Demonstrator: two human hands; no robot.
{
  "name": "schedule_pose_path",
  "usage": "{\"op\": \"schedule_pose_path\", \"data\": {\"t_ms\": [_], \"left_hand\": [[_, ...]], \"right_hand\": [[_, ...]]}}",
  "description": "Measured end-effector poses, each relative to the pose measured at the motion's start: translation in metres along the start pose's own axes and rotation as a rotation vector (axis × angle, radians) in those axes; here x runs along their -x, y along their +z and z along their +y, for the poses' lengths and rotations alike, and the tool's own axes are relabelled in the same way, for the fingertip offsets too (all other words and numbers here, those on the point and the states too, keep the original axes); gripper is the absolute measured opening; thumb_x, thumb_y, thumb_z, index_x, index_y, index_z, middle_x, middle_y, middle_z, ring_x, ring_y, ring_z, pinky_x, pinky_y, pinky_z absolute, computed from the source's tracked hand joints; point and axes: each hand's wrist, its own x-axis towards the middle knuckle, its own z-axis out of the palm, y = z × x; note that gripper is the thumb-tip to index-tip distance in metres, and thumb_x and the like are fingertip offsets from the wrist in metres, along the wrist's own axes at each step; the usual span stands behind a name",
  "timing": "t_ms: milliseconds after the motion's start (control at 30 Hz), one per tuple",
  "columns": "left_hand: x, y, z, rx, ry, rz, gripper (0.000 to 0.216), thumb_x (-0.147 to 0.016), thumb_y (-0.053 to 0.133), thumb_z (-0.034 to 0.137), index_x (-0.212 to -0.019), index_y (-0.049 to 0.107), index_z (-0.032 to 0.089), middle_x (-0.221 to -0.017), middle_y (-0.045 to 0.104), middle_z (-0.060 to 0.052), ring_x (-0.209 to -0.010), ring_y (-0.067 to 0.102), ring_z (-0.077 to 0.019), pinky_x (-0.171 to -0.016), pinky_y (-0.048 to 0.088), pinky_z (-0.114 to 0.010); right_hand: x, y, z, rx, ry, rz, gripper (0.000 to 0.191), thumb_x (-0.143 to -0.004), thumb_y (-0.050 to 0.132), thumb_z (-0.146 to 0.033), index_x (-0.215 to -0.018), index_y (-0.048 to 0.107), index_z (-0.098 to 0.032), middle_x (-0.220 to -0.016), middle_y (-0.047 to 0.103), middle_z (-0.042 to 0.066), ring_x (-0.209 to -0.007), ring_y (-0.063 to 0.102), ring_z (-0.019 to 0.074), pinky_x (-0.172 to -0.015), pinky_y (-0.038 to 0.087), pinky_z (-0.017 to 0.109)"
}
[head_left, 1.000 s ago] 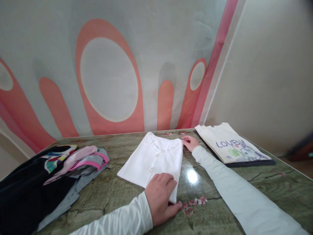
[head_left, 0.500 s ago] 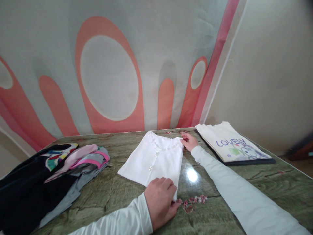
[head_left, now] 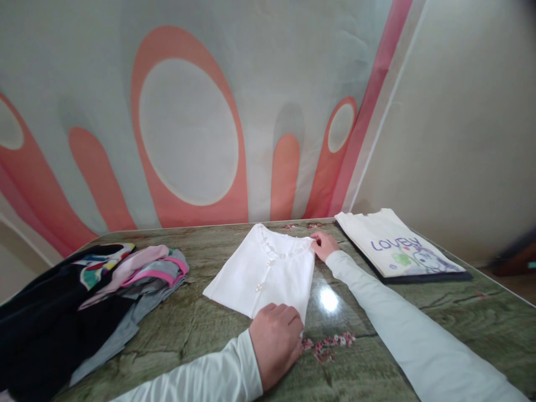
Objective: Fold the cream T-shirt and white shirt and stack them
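Observation:
A folded white shirt [head_left: 268, 273] with small buttons and a frilled collar lies in the middle of a green marbled table [head_left: 196, 329]. My left hand [head_left: 276, 340] is closed on the shirt's near right corner, fingers curled over the hem. My right hand [head_left: 324, 245], arm stretched out in a white sleeve, pinches the far right corner by the collar.
A heap of clothes [head_left: 84, 296], black, grey, pink and multicoloured, covers the table's left side. A folded cream shirt printed "LOVELY" [head_left: 397, 248] lies on a dark garment at the right back. Small pink flower marks [head_left: 330, 341] show near my left hand. A patterned wall stands behind.
My left hand has curled from lying flat on the hem into a grip on the near corner. My right hand closed its fingers on the collar corner. The shirt stays in place.

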Motion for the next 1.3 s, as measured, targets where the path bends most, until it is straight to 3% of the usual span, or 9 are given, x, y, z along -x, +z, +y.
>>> {"op": "schedule_pose_path", "data": {"t_ms": [200, 300, 400, 567, 800, 900, 1000, 1133, 1300], "left_hand": [[-0.001, -0.010, -0.006, 0.097, -0.041, 0.048, 0.031, -0.081, 0.043, 0.046, -0.083, 0.056, 0.018, -0.087, 0.058, -0.005, -0.080, 0.054, -0.0197, -0.072, 0.043, -0.034], [-0.001, -0.016, -0.026, 0.085, -0.110, 0.152, 0.033, -0.087, 0.035, 0.041, -0.104, 0.054, 0.019, -0.108, 0.056, -0.007, -0.101, 0.050, -0.0207, -0.088, 0.037, -0.037], [0.001, -0.013, -0.054, -0.019, -0.204, 0.185, 0.044, -0.089, 0.030, 0.042, -0.125, 0.040, 0.018, -0.133, 0.038, -0.009, -0.123, 0.031, -0.0222, -0.100, 0.024, -0.041], [0.014, 0.003, -0.093, -0.107, -0.328, 0.107, 0.056, -0.088, 0.022, 0.052, -0.132, 0.032, 0.018, -0.140, 0.027, -0.008, -0.128, 0.023, -0.0236, -0.103, 0.020, -0.044], [0.042, 0.019, -0.133, -0.119, -0.460, 0.125, 0.063, -0.085, 0.026, 0.056, -0.133, 0.030, 0.016, -0.141, 0.023, -0.011, -0.128, 0.021, -0.0280, -0.102, 0.022, -0.046], [0.051, 0.026, -0.150, -0.009, -0.418, 0.188, 0.060, -0.085, 0.030, 0.050, -0.132, 0.030, 0.012, -0.141, 0.023, -0.013, -0.128, 0.022, -0.0265, -0.102, 0.025, -0.042], [0.059, 0.026, -0.165, 0.187, -0.467, 0.332, 0.048, -0.085, 0.032, 0.033, -0.127, 0.035, 0.008, -0.133, 0.035, -0.017, -0.120, 0.037, -0.0231, -0.098, 0.033, -0.039], [0.073, 0.013, -0.176, 0.397, -0.673, 0.413, 0.039, -0.077, 0.043, 0.028, -0.112, 0.045, 0.011, -0.105, 0.057, -0.012, -0.081, 0.060, -0.0182, -0.074, 0.048, -0.033], [0.084, -0.001, -0.170, 0.394, -0.739, 0.262, 0.038, -0.071, 0.054, 0.033, -0.102, 0.048, 0.012, -0.069, 0.061, -0.001, -0.061, 0.058, -0.0157, -0.059, 0.045, -0.026]], "right_hand": [[0.002, -0.006, -0.007, 0.058, -0.079, -0.008, 0.033, -0.077, 0.039, -0.018, -0.098, 0.065, -0.017, -0.103, 0.060, 0.009, -0.098, 0.050, 0.0230, -0.090, 0.035, 0.037], [0.010, -0.007, -0.018, 0.081, -0.236, -0.015, 0.042, -0.083, 0.033, -0.025, -0.119, 0.051, -0.015, -0.124, 0.049, 0.008, -0.114, 0.041, 0.0222, -0.099, 0.028, 0.037], [0.022, -0.001, -0.029, 0.163, -0.352, -0.117, 0.054, -0.085, 0.032, -0.041, -0.131, 0.035, -0.014, -0.137, 0.034, 0.008, -0.126, 0.027, 0.0235, -0.103, 0.021, 0.040], [0.034, 0.010, -0.033, 0.270, -0.255, -0.321, 0.062, -0.083, 0.025, -0.057, -0.135, 0.028, -0.023, -0.142, 0.024, 0.004, -0.130, 0.016, 0.0260, -0.102, 0.014, 0.048], [0.033, 0.009, -0.031, 0.340, -0.165, -0.366, 0.067, -0.081, 0.020, -0.062, -0.137, 0.023, -0.024, -0.144, 0.016, 0.004, -0.131, 0.011, 0.0274, -0.102, 0.013, 0.049], [0.037, 0.004, -0.036, 0.406, -0.093, -0.358, 0.068, -0.081, 0.019, -0.062, -0.137, 0.022, -0.023, -0.145, 0.012, 0.005, -0.131, 0.012, 0.0267, -0.103, 0.014, 0.048], [0.050, -0.007, -0.049, 0.447, -0.076, -0.324, 0.067, -0.083, 0.020, -0.058, -0.137, 0.022, -0.019, -0.145, 0.012, 0.008, -0.130, 0.014, 0.0273, -0.103, 0.016, 0.048], [0.093, -0.029, -0.081, 0.379, -0.329, -0.318, 0.064, -0.085, 0.022, -0.053, -0.135, 0.029, -0.014, -0.142, 0.021, 0.009, -0.129, 0.019, 0.0269, -0.102, 0.021, 0.047], [0.161, -0.049, -0.120, 0.196, -0.756, -0.254, 0.061, -0.082, 0.039, -0.049, -0.130, 0.037, -0.010, -0.138, 0.031, 0.011, -0.125, 0.029, 0.0245, -0.100, 0.030, 0.038]]}}
